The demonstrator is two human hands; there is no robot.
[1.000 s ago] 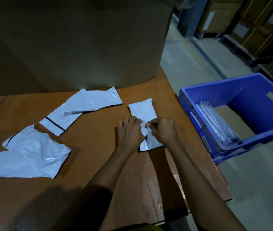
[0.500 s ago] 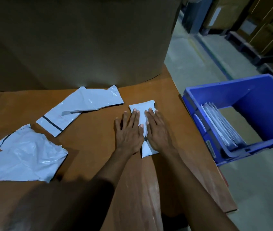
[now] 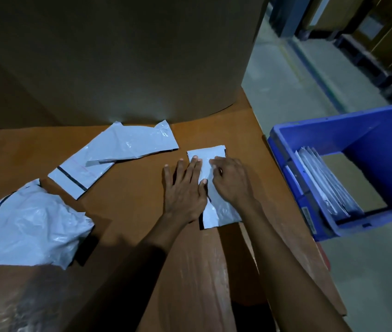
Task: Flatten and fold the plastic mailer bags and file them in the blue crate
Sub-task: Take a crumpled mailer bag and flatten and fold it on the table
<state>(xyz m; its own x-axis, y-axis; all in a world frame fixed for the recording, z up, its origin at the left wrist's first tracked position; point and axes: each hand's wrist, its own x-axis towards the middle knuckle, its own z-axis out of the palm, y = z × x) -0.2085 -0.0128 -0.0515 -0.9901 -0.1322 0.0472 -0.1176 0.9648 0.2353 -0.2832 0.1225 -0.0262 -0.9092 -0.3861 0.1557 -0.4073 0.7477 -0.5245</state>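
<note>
Hands on the folded mailer [image 3: 216, 207] near the table's [image 3: 130, 204] right edge. Left hand [image 3: 184, 190] flat as half a second ago, fingers spread, gripping nothing. Right hand [image 3: 232, 182] changed: fingers now curled, tips pressing the plastic. Blue crate [image 3: 329, 133] to the right holds filed mailers [image 3: 326, 185]. Two loose mailers unmoved.

There is one view, from a camera on the person's head, looking forward and steeply down. It sits close over the brown table [image 3: 123, 212], which fills the lower left and centre of the frame. A large cardboard box [image 3: 118, 56] closes off the top, and the floor [image 3: 286, 87] runs along the right edge.
</note>
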